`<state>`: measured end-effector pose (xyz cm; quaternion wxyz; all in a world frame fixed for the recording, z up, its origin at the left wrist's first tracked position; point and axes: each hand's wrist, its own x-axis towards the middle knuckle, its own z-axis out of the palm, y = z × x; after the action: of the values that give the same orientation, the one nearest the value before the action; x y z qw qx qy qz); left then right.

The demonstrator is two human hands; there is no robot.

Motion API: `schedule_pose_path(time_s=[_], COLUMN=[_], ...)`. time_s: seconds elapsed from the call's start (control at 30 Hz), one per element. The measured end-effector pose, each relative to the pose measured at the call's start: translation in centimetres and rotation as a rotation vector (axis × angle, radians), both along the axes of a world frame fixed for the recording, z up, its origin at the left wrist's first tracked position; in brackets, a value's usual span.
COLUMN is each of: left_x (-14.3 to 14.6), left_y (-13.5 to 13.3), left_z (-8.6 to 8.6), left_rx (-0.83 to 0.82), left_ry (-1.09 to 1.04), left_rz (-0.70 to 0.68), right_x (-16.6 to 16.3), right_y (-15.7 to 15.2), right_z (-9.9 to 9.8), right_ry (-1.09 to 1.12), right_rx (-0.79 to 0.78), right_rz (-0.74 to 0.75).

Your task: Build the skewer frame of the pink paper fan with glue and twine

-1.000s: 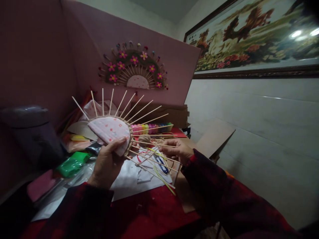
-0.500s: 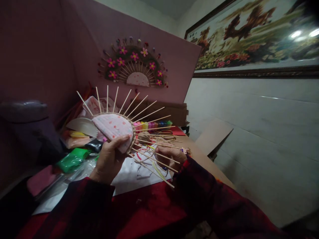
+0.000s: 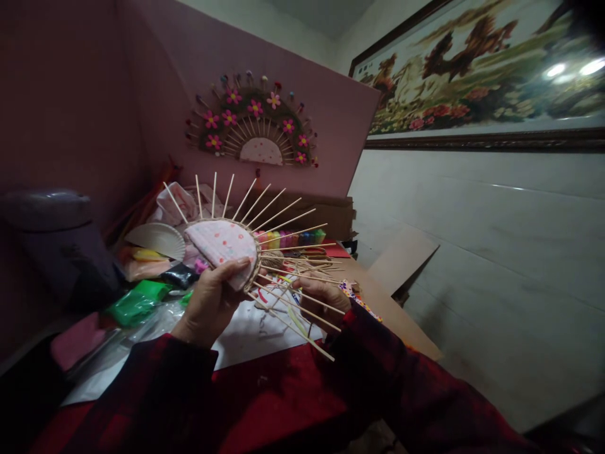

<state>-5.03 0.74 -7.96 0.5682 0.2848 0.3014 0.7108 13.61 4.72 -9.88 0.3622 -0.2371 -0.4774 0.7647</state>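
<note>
Fingers of my left hand (image 3: pixel 208 309) clasp the spotted half-round fan frame (image 3: pixel 222 243) at nine o'clock in my view, wooden sticks (image 3: pixel 214 195) splaying from it. Toward its four o'clock, my right hand (image 3: pixel 326 291) curls behind some sticks, grip unclear; a green packet (image 3: pixel 142 299) lies toward eight.

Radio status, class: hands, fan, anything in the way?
Left hand holds fan. Right hand among lower sticks, grip unclear. Sticks partly cover right hand.
</note>
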Motion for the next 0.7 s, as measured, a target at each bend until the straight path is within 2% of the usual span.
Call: schedule_pose_path(time_s=[0.13,0.33,0.7], left_x=[0.0,0.0,0.0], left_y=[-0.1,-0.2,-0.3], left_z=[-0.1,0.1,0.2], left_rx=[0.004,0.008,0.002], left_ry=[0.022,0.037,0.063], left_rz=[-0.005,-0.019,-0.036], right_x=[-0.3,-0.9,-0.8], right_y=[-0.3,-0.9,-0.5], right_z=[-0.7,-1.0,-1.6], right_ry=[0.085,0.18,0.255], right_rx=[-0.067,-0.052,-0.079], right_rz=[0.049,0.128,0.174])
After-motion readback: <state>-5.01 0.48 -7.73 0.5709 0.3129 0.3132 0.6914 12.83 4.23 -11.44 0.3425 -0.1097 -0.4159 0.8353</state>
